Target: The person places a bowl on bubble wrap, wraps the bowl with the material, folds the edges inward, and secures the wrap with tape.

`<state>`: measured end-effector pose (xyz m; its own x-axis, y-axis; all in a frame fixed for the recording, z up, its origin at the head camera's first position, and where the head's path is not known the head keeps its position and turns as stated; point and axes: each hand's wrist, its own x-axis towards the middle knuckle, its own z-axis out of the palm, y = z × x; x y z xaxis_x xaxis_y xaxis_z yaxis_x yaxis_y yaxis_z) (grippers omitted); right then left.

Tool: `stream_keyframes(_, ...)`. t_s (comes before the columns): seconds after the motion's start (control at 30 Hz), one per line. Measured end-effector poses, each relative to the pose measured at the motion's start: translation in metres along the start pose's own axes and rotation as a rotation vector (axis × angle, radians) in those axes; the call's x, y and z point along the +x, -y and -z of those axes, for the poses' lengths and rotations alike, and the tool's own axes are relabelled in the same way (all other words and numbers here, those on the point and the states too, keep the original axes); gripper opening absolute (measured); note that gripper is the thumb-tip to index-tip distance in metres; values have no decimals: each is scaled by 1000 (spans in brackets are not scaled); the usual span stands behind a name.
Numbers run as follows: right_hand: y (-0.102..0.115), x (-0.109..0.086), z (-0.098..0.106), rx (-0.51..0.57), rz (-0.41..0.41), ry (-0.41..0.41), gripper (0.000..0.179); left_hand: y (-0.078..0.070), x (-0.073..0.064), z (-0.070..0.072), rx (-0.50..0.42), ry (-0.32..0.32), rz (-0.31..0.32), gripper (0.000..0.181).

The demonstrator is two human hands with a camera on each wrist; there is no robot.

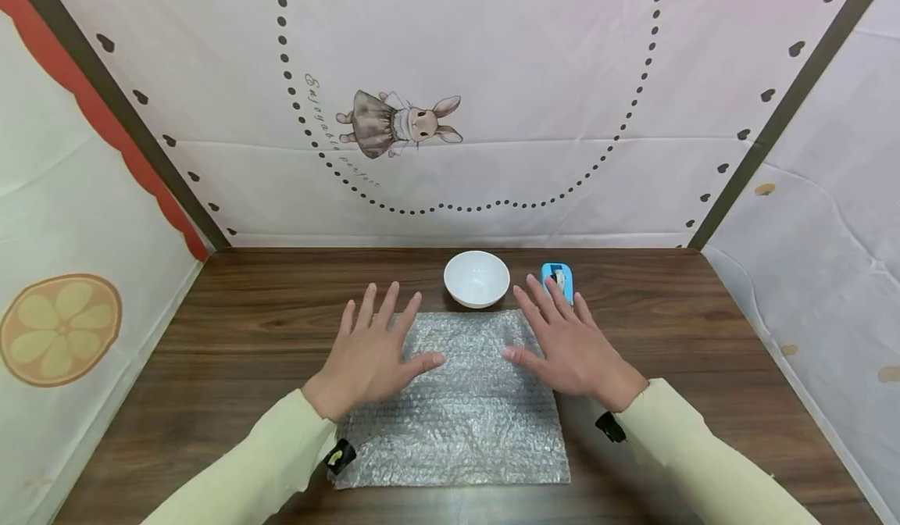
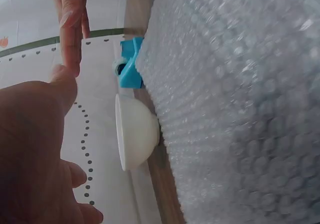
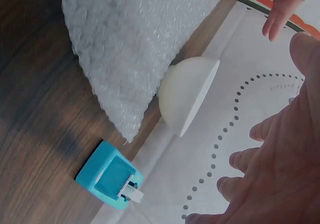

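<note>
A sheet of bubble wrap [image 1: 478, 408] lies flat on the brown wooden table. Over its left side my left hand [image 1: 369, 361] is held with fingers spread, holding nothing. My right hand [image 1: 573, 349] hovers over the right edge in the same way, palm down and fingers straight. Just beyond the sheet's far edge stands a white bowl [image 1: 476, 279], upright. A blue tape dispenser [image 1: 558, 276] sits to the right of the bowl, partly hidden by the right fingertips in the head view; the right wrist view shows its roll slot and cutter [image 3: 131, 190].
Wood-grain tabletop [image 1: 246, 337] extends on both sides of the sheet. A white cloth wall [image 1: 534, 103] with a printed rabbit closes off the back, and printed cloth stands along the left [image 1: 70, 220] and right [image 1: 830, 275] sides.
</note>
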<state>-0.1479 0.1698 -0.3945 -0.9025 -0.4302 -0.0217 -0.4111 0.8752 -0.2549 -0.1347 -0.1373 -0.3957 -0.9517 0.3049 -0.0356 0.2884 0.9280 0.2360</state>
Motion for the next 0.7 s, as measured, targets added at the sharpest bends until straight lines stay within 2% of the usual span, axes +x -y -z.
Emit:
stream_keyframes(0.13, 3, -6, -2, 3, 4, -2, 91, 6, -10, -5, 5, 10, -22, 98)
stream_keyframes(0.3, 3, -13, -5, -4, 9, -6, 91, 14, -20, -17, 10, 54, -33, 102)
stream_keyframes(0.5, 2, -19, -11, -3, 10, -3, 93, 20, -27, -28, -21, 129, -82, 105)
stream_keyframes(0.7, 2, -20, -16, 1, 13, -1, 94, 27, -30, -42, -58, 219, -128, 106)
